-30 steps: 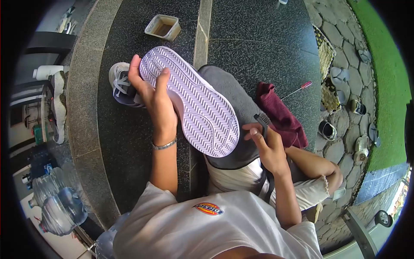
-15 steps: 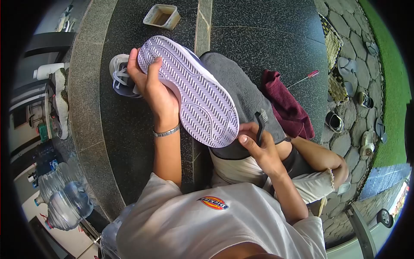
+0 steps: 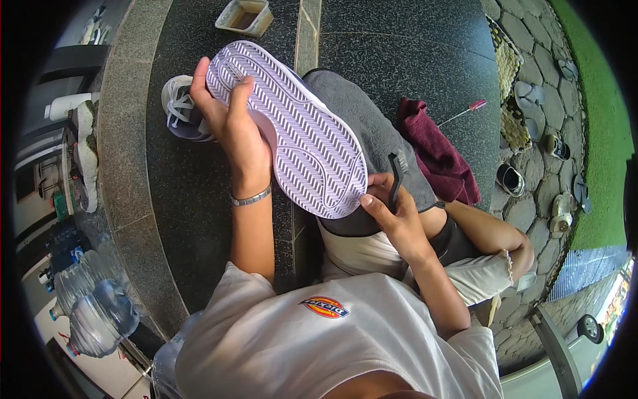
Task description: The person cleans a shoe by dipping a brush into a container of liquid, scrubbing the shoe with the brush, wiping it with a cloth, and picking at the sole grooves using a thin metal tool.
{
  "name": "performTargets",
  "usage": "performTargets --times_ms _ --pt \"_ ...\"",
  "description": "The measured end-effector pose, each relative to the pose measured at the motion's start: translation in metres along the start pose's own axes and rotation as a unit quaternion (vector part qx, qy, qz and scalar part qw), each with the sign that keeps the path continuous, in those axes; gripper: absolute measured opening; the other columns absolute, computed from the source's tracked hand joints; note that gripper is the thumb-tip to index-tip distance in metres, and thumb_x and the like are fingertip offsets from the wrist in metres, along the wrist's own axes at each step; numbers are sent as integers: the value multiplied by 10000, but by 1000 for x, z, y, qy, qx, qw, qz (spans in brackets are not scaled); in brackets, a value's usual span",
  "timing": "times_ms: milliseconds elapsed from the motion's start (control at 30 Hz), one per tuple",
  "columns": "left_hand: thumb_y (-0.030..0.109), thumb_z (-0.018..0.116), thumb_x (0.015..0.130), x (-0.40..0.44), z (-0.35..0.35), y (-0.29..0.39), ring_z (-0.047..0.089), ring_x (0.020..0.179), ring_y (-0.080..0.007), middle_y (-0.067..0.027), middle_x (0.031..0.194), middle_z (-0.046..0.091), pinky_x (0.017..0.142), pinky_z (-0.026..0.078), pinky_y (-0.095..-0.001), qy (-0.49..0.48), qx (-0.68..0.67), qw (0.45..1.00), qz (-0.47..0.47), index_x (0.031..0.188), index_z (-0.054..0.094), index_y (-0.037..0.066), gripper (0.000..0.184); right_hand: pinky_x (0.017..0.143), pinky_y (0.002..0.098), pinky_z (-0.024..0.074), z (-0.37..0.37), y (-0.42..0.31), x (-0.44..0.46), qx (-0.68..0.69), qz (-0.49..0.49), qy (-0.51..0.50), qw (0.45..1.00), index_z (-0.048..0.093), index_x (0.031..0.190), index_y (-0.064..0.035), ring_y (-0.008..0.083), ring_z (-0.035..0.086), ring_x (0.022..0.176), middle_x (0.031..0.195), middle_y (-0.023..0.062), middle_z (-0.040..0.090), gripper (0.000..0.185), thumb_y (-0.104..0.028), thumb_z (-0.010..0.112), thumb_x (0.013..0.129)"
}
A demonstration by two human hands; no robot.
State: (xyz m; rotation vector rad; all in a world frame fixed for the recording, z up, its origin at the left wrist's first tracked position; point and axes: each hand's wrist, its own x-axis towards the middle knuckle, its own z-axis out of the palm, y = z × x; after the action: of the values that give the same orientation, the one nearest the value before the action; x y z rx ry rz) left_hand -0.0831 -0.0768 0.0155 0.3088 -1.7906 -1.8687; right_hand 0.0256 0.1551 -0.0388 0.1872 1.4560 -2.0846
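Pale lilac rubber, moulded in rows of dark-lined zigzags, faces up on the sole of the shoe (image 3: 292,133), held tilted above the person's lap. The left hand (image 3: 240,143) grips the shoe by its far end, thumb pressed across the tread and fingers behind, apparently to keep the whole underside turned towards the wearer. At the shoe's near end, the right hand (image 3: 405,226) is closed around a slim, black-handled brush (image 3: 395,183), its pale bristles turned away from the shoe, which seems to free the fingertips for the rim; whether they touch it, I cannot tell. Soft, napped grey cloth (image 3: 359,113) lies over the lap beneath the shoe, probably to shield the clothes. Right of the shoe sits a crumpled maroon cloth (image 3: 435,153); left of it, a laced second shoe (image 3: 178,112); beyond it, a squarish translucent tub (image 3: 224,21) of brownish liquid on speckled dark stone (image 3: 199,199).
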Motion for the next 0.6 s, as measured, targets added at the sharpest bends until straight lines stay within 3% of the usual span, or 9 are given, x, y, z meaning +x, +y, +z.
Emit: performTargets --times_ms 133,167,267,333,400,467,500,533,600 --pt "185 659 993 4 -10 -23 390 1428 -348 -246 1534 344 1149 360 -481 -99 211 961 146 1513 396 73 593 912 263 475 -15 -4 2 5 20 31 999 596 1190 11 99 630 984 1011 55 712 280 -197 675 1020" --pt "234 659 1006 -1 -4 -13 213 1528 -423 -292 1599 225 1175 297 -555 -97 292 932 191 1473 487 99 516 857 253 468 -21 -9 4 -4 15 51 999 605 1174 -1 90 619 937 981 43 708 263 -210 663 1026" --pt "229 650 1009 -6 2 -12 136 1551 -452 -305 1606 221 1176 271 -587 -113 361 891 250 1422 562 126 435 692 230 443 -45 -23 11 -35 11 119 992 632 1119 -36 65 581 787 892 11 692 222 -244 628 1041" --pt "216 645 1013 -9 8 -10 126 1557 -448 -304 1611 220 1178 279 -559 -113 357 893 251 1377 612 139 374 583 249 406 -80 -9 31 -126 -120 190 966 655 1016 -50 65 527 663 842 -17 664 136 -175 601 1015" --pt "202 641 1016 -8 10 -10 127 1559 -442 -301 1611 225 1179 281 -545 -124 354 890 258 1369 618 136 360 594 329 457 -119 -26 50 -335 -169 310 873 648 971 -29 150 589 637 752 62 662 142 -169 661 955" --pt "186 635 1021 -10 14 -12 148 1554 -432 -296 1613 223 1179 282 -510 -126 316 908 243 1335 644 130 320 643 480 517 -186 -27 89 -576 -223 381 688 643 1077 -106 417 659 675 750 183 675 169 -124 666 911" --pt "183 633 1021 -8 13 -15 153 1552 -430 -295 1614 222 1177 283 -505 -127 312 909 246 1327 649 130 311 696 484 544 -200 -41 100 -660 -122 365 645 638 1168 -123 411 698 834 937 164 723 277 -60 622 898" --pt "180 632 1022 -5 11 -17 158 1551 -428 -293 1615 220 1175 284 -500 -126 311 909 249 1318 655 130 302 865 457 543 -223 -40 114 -667 -186 320 647 650 1216 -150 374 663 1077 1197 139 689 372 -1 582 883" --pt "183 633 1018 -1 5 -21 148 1548 -428 -291 1618 211 1172 280 -479 -132 294 917 235 1292 669 132 281 1041 461 462 -249 -40 129 -792 -343 205 461 657 1253 -189 355 563 1254 1306 103 623 416 8 575 896"
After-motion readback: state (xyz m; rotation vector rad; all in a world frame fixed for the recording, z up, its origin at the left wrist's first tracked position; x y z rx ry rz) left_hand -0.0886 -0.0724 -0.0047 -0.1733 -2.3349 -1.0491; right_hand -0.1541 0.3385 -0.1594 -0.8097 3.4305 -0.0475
